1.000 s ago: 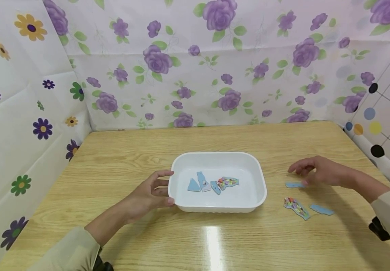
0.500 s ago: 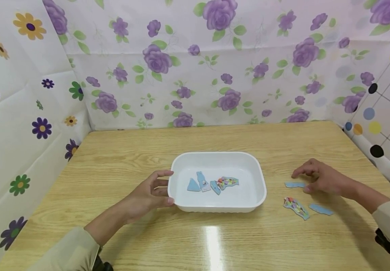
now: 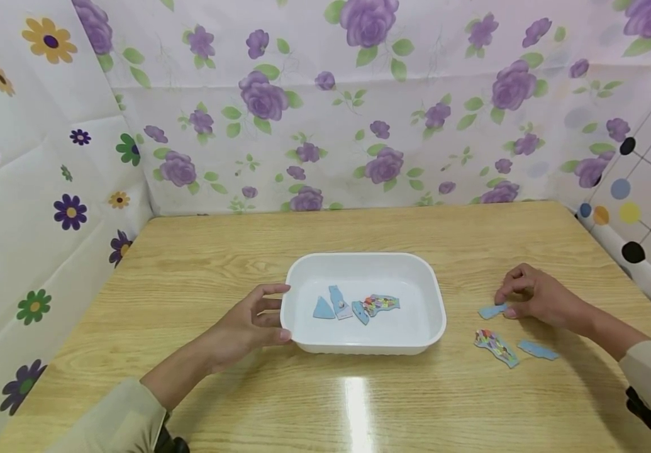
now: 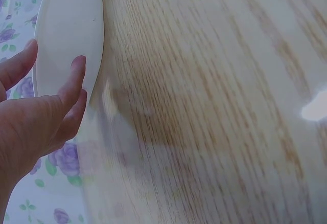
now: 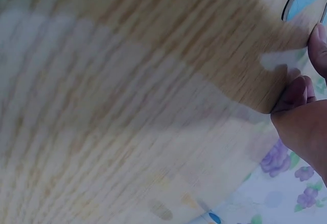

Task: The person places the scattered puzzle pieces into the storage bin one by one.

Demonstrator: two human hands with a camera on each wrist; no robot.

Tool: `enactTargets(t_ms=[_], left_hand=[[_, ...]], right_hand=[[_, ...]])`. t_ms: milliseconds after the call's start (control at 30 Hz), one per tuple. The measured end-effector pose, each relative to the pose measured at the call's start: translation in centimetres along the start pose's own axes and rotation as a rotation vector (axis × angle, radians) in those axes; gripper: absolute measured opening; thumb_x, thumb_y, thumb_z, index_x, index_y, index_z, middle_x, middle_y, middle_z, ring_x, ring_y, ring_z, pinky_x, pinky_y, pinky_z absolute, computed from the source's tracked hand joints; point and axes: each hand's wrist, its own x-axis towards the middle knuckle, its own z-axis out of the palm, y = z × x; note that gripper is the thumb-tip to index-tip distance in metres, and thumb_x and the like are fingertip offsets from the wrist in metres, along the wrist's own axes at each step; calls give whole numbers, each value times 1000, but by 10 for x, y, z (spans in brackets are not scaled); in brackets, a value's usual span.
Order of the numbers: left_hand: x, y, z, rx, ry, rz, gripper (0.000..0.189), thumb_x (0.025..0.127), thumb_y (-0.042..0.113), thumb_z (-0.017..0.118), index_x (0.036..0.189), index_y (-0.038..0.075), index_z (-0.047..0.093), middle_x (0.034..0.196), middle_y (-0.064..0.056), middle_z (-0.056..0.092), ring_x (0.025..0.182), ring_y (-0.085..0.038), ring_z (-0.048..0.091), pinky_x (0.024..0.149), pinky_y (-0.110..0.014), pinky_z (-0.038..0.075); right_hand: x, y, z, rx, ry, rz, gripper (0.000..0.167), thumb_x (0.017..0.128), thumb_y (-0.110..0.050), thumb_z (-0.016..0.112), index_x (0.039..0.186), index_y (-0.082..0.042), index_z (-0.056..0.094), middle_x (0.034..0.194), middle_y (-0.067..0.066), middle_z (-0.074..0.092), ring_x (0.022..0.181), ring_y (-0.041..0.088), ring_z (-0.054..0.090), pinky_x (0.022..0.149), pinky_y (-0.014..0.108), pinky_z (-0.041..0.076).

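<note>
The strip (image 3: 490, 311) has turned slightly, and the right hand (image 3: 543, 299) has come down onto its right end, while the tray (image 3: 365, 350) and the left hand (image 3: 246, 327) stay put. The strip is on the right of the table (image 3: 217, 258), beside the tray; whether any of it is off the wood I cannot tell. Thumb and index finger pinch it by one end, probably because so thin a piece offers only its edges. The right wrist bends down over it, the other fingers tucked in.

Nearer the person lie a patterned piece (image 3: 497, 349) and a blue piece (image 3: 538, 350), both within easy reach of that hand. In the tray, well apart from its walls, are a triangle (image 3: 322, 309), a long piece (image 3: 339, 303), a small piece (image 3: 360, 313) and a colourful piece (image 3: 382, 304).

The left hand, thumb and fingers spread and relaxed, rests at the tray's left end, seemingly to steady it. The hands are well apart. Flowered cloth (image 3: 302, 126) hangs behind.
</note>
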Motion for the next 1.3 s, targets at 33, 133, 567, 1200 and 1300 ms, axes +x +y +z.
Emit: enactTargets(t_ms=[33,133,567,1200,1300], left_hand=[[0,0,0,0,0,1,84,82,1,74,149,11,23,146,-25,28,133,-43,38,95,-43,51],[0,0,0,-2,1,3,84,82,1,74,149,11,23,146,-25,28,133,-43,38,95,-43,51],[0,-1,0,-2,-1,2,84,82,1,74,149,12,23,146,-25,29,133,-42,38,95,-43,51],[0,-1,0,-2,2,-1,84,82,1,74,149,12,23,147,-24,29,133,-42,38,94,-43,51],[1,-2,-1,-7,1,4,84,83,1,73,149,11,23,147,-25,28,133,-43,38,94,-44,52]], right_hand=[[0,0,0,1,4,-2,11,79,-11,77,88,-15,73,105,6,49,94,4,44,80,15,42],[-2,2,2,-8,24,-6,11,79,-10,78,88,-14,73,106,6,49,94,0,43,80,11,41],[-5,3,6,0,59,-37,13,80,-8,76,89,-16,74,108,6,50,96,-2,44,77,11,42],[-3,-2,0,-31,-17,-55,11,81,-9,76,88,-17,72,109,6,47,95,-2,45,71,20,47],[-3,0,0,-32,-7,-81,14,80,-8,77,88,-18,72,111,7,46,96,-3,43,69,21,46]])
